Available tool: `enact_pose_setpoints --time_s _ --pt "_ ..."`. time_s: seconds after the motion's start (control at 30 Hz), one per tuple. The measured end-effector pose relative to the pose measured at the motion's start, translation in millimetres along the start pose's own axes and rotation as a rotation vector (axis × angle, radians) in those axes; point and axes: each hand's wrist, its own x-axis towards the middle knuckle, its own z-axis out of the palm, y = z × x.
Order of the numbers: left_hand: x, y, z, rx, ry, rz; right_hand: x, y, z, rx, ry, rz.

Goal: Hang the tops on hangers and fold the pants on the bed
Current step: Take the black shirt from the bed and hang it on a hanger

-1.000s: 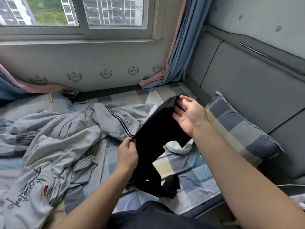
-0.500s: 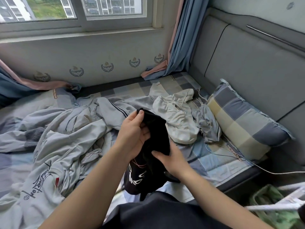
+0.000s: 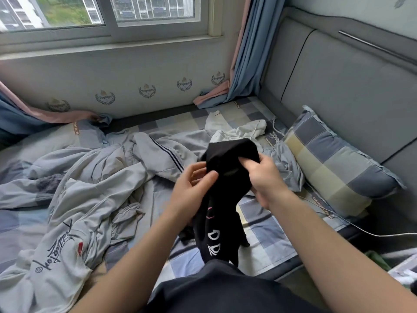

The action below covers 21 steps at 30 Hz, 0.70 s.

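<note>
Black garment (image 3: 228, 154) is held bunched above the bed (image 3: 266, 240), its upper edge pinched in the grip of left hand (image 3: 191, 193) and right hand (image 3: 268, 179); it should be shaken open before being sorted.

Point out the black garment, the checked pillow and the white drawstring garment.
black garment (image 3: 230, 154), head view, bunched upper part
checked pillow (image 3: 334, 168), head view, middle of its face
white drawstring garment (image 3: 239, 132), head view, crumpled middle
</note>
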Motion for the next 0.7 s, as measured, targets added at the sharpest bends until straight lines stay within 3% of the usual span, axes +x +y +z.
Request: enact_pose_setpoints --time_s 0.1,0.23,0.33,0.47,0.53,0.7 --pt "-8.2 -23.0 11.7 0.184 -0.007 0.063 -0.7 -17.6 -0.2 0.131 -0.001 0.039" --pt "-1.5 -46.8 31.1 0.241 -0.117 -0.046 -3.4 -37.6 0.9 0.299 -0.046 0.083" --pt "7.9 -56.9 40.9 0.448 -0.107 -0.095 -2.8 -50.2 4.1 0.389 -0.045 0.132" --pt "15.9 -62.3 33.6 0.28 0.019 -0.046 3.8 -55.0 -4.3 0.468 -0.095 0.115" --pt "16.6 -57.2 29.6 0.166 0.087 -0.035 3.7 -46.7 -13.5 0.335 -0.18 0.067" --pt "20.9 -24.9 17.6 -0.112 0.227 -0.077 -14.8 23.2 -29.8 -0.222 -0.2 0.079"
